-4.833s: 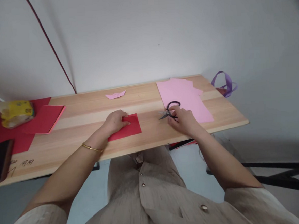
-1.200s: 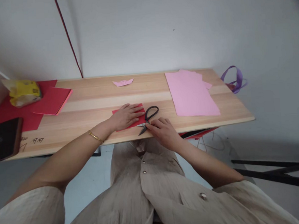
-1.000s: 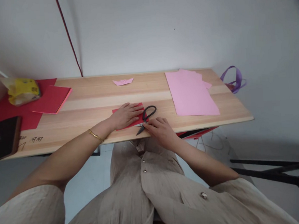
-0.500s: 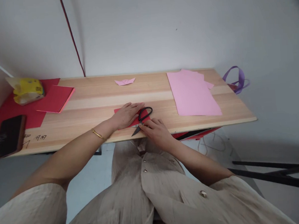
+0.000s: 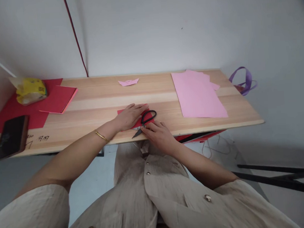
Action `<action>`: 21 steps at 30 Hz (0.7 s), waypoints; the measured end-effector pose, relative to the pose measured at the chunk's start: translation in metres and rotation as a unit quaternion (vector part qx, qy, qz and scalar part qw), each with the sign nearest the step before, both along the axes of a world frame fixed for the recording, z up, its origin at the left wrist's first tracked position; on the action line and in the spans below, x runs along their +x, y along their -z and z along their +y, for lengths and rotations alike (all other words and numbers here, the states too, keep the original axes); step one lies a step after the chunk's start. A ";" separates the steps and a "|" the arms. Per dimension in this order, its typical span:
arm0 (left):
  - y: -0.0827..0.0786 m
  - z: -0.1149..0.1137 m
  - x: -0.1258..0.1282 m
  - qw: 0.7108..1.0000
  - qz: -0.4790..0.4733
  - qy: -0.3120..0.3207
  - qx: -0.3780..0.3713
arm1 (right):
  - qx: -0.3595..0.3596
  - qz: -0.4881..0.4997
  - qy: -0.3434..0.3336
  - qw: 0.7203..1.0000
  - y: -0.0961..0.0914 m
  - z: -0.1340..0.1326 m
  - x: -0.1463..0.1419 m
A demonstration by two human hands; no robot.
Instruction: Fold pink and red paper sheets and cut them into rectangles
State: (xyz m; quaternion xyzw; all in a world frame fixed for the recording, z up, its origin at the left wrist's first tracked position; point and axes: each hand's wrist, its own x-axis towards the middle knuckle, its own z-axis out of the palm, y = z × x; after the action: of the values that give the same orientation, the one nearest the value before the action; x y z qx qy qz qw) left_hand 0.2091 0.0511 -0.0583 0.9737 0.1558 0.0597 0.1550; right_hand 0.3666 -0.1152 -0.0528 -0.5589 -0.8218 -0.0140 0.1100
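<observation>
My left hand (image 5: 130, 116) lies flat with its fingers stretched out on a small red paper (image 5: 121, 112) near the front edge of the wooden table (image 5: 94, 107). Black-handled scissors (image 5: 143, 121) lie across the paper's right end, handles pointing away from me and blade tips over the table's front edge. My right hand (image 5: 159, 135) sits just right of them, its fingers closed on the scissors near the pivot. The two hands almost touch.
A stack of pink sheets (image 5: 197, 97) lies at the right, and a small folded pink piece (image 5: 128, 82) at the back. At the left are red sheets (image 5: 58, 99), a yellow tissue pack (image 5: 30, 90) and a dark phone (image 5: 11, 136). A purple ribbon (image 5: 245, 81) hangs off the right end.
My right hand has brought the scissors from the pink sheets leftward onto the red paper's right end. My left hand has flattened out on the paper.
</observation>
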 end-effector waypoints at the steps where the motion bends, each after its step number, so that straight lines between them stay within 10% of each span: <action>1: 0.000 0.001 0.000 1.000 -0.001 0.001 -0.002 | -0.001 0.001 0.002 1.000 0.000 0.000 0.000; 11: -0.026 0.019 -0.031 0.997 -0.047 0.055 0.007 | -0.004 0.002 0.003 1.000 -0.001 0.000 0.004; 21: -0.010 0.016 -0.057 0.999 -0.047 0.025 0.003 | -0.009 0.008 -0.007 1.000 -0.001 0.003 -0.003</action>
State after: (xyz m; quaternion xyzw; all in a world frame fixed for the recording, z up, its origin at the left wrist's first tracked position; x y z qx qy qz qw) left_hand 0.1522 0.0674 -0.0488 0.9738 0.1240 0.1022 0.1609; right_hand 0.3640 -0.1121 -0.0515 -0.5546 -0.8246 -0.0010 0.1115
